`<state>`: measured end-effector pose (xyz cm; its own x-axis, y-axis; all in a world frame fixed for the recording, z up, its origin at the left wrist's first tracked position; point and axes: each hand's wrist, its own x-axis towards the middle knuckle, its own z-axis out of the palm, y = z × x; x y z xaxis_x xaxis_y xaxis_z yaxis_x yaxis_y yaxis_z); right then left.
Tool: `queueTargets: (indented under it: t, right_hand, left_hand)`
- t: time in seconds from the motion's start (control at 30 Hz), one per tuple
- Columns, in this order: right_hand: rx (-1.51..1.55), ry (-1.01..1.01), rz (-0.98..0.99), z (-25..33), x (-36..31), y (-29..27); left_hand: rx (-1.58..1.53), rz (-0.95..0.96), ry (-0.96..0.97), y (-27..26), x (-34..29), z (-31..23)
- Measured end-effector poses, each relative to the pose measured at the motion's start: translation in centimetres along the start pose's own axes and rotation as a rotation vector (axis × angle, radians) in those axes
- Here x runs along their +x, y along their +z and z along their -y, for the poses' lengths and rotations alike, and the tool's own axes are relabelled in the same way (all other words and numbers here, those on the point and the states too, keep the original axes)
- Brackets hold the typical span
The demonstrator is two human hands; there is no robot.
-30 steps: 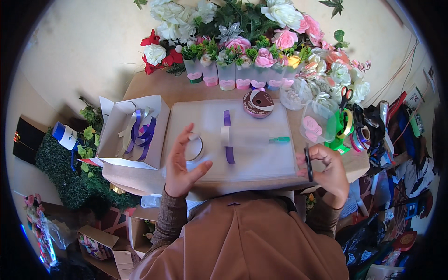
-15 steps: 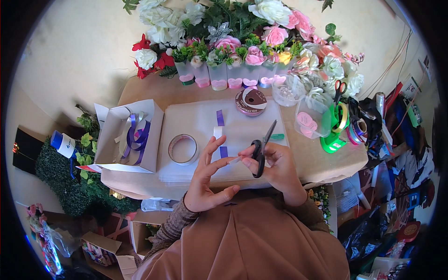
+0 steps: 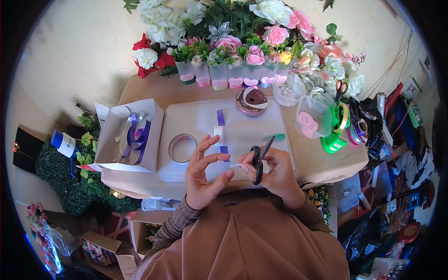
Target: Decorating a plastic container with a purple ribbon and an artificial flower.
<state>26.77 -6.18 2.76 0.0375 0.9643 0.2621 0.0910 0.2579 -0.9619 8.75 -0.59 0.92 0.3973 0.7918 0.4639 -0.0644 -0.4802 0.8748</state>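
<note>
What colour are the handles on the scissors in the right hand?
The scissor handles are black; the head view shows them best.

Type of place: small floral-craft workspace; home or shop, cannot tell. Evidence: flowers (image 3: pixel 276 35), apparently artificial, massed along the back of a paper-covered table (image 3: pixel 322 161); in front of them, a row of frosted holders (image 3: pixel 218 73) with pink heart labels (image 3: pixel 218 83). Craft supplies: scissors (image 3: pixel 257 168), ribbon roll (image 3: pixel 252 99), tape (image 3: pixel 171 150), green dispenser (image 3: pixel 333 145). Low at left: open carton (image 3: pixel 103 236). Right side: crowded with mixed goods (image 3: pixel 415 163).
</note>
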Motion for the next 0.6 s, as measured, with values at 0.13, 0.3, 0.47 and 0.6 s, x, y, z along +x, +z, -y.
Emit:
queueTargets:
  t: [0.13,0.3,0.47,0.6]
  right_hand:
    - [0.037,0.037,0.012,-0.02,0.01,0.02]
    - [0.047,0.033,0.009,-0.32,0.14,0.04]
    - [0.023,0.029,0.017,-0.29,0.29,0.15]
    - [-0.025,0.004,-0.006,-0.17,0.23,0.19]
  left_hand:
    - [-0.124,-0.017,-0.006,0.12,-0.11,0.56]
    - [-0.160,0.001,0.018,0.18,-0.11,0.48]
    - [-0.275,0.060,-0.003,0.30,-0.29,-0.02]
    - [-0.241,0.047,0.008,0.31,-0.23,-0.20]
